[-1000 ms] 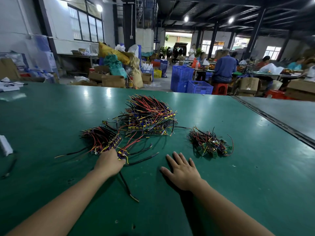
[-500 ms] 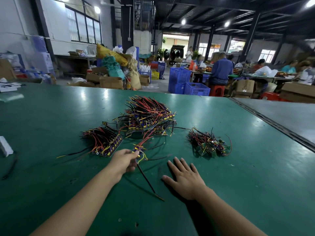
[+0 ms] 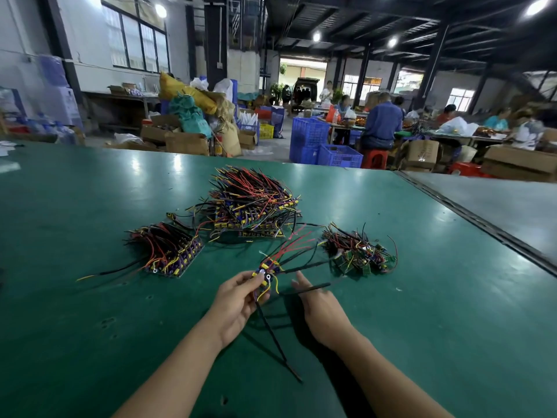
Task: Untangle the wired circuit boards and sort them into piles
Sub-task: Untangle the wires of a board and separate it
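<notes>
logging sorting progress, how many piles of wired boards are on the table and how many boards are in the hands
piles on the table: 3, left pile, middle pile, right pile
board held in the left hand: 1
total: 4

Blue crates (image 3: 340,155), cardboard boxes (image 3: 187,143).

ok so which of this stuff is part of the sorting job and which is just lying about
Job:
- board in the left grip
- big pile
- left pile
- green-board pile

Lying about, beyond the table:
- blue crates
- boxes
- sacks
- red stool
</notes>
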`<state>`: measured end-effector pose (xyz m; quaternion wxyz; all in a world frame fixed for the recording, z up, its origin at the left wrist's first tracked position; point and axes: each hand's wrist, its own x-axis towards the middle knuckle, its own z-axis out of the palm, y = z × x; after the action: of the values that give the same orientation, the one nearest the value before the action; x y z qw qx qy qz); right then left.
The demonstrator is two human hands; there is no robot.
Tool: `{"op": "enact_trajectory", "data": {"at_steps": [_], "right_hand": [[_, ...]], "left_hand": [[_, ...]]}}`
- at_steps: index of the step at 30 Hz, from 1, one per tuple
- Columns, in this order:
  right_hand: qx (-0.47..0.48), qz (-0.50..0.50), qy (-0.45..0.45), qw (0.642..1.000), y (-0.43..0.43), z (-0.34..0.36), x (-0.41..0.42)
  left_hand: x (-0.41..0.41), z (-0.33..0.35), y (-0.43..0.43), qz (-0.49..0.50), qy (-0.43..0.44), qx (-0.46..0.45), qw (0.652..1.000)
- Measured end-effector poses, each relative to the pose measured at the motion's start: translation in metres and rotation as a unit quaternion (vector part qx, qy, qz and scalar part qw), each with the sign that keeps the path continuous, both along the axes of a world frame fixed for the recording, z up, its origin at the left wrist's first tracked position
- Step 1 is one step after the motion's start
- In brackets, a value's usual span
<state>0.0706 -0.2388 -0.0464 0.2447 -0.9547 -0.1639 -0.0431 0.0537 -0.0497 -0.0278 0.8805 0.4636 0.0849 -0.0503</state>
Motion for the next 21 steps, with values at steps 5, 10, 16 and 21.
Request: {"op": "enact_trajectory", "data": {"at_steps": [5,10,16,21], "right_hand": [[0.258,-0.039,-0.011,0.965,-0.002,0.011,-0.015],[0.261,0.002,0.057,0.964,0.002,0.018,-0.017],[0.466,0.014,0.203,0.861,0.02,0.03,-0.006],[0.526,0.051,0.211,0.823,0.023,0.024,0.004]], "left_hand": [[-0.002,-0.001,-0.007,-0.046,-0.021,-0.008,0.999],[-0.003,-0.004,-0.005,-0.054,-0.055,-0.003,0.997],[-0.005,-0.002,-0.004,-0.064,-0.065,0.023,0.996],[-0.003,-0.004,-0.003,-0.073,-0.062,0.027,0.995]]}}
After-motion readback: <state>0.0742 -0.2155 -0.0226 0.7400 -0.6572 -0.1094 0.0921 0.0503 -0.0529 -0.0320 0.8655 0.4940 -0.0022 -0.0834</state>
